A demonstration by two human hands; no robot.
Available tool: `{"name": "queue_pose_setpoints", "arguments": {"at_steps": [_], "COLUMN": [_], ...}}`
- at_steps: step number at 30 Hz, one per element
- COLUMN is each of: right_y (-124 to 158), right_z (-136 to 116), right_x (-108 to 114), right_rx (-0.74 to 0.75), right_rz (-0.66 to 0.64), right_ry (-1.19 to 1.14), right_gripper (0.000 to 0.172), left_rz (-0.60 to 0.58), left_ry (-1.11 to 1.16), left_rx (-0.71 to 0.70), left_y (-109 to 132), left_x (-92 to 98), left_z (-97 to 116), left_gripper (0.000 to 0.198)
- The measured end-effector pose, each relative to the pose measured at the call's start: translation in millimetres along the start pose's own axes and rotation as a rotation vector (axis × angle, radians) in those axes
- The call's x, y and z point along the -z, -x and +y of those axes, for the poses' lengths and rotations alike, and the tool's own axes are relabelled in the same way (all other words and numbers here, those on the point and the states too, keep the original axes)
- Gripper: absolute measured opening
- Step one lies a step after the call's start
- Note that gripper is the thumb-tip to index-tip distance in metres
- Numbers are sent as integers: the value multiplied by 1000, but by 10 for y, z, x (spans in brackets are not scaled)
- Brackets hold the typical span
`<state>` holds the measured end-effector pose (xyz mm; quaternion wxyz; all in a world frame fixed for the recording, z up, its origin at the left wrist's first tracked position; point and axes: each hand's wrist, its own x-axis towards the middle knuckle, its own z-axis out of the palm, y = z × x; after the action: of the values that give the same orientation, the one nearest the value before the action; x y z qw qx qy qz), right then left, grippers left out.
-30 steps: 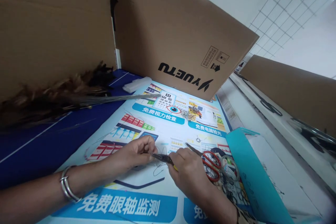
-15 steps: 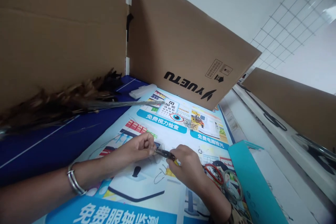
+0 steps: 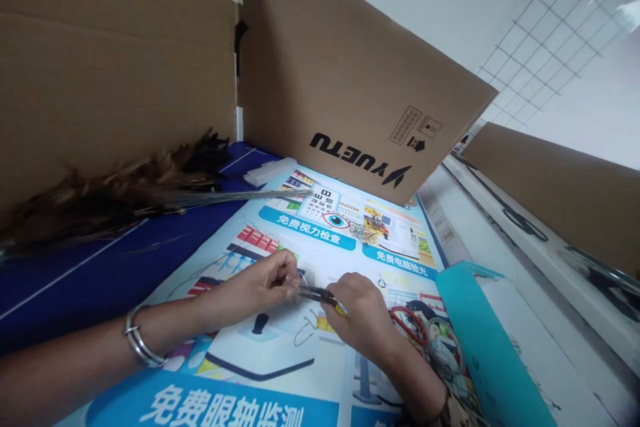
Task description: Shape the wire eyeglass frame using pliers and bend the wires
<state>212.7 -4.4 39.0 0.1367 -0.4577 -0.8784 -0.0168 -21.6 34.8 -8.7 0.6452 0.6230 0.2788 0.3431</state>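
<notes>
My left hand (image 3: 275, 281) is closed in a pinch on a thin wire (image 3: 303, 276), a bit of which curves up beyond the fingertips. My right hand (image 3: 361, 315) is wrapped around a pair of pliers (image 3: 320, 294) with dark jaws and some yellow on the handle. The jaws point left and meet the wire right at my left fingertips; whether they grip it is too small to tell. On the printed poster (image 3: 270, 368) just below the pliers lie bent wire pieces (image 3: 305, 330).
A small wire heap (image 3: 361, 232) lies farther back. Long thin wires (image 3: 240, 196) extend from a brown feather bundle (image 3: 125, 193) at left. Right of my right hand are a red loop (image 3: 411, 321), a clear coil (image 3: 446, 347) and a teal box (image 3: 500, 347). Cardboard walls (image 3: 350, 67) stand behind.
The pliers have turned slightly more level, and their jaws look a little farther apart. Both hands stay close together in nearly the same place.
</notes>
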Motion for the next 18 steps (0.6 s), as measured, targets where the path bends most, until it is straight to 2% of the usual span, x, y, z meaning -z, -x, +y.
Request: {"name": "queue_pose_setpoints", "arguments": {"at_steps": [18], "right_y": [21], "right_z": [-45], "right_x": [13], "right_rx": [60], "right_rz": [-18], "right_ry": [131], "right_gripper": [4], "left_rz": [29], "left_ry": [-77], "left_rx": [40], "left_y": [24], "left_x": [-73], "left_z": [93], "left_gripper": [23]}}
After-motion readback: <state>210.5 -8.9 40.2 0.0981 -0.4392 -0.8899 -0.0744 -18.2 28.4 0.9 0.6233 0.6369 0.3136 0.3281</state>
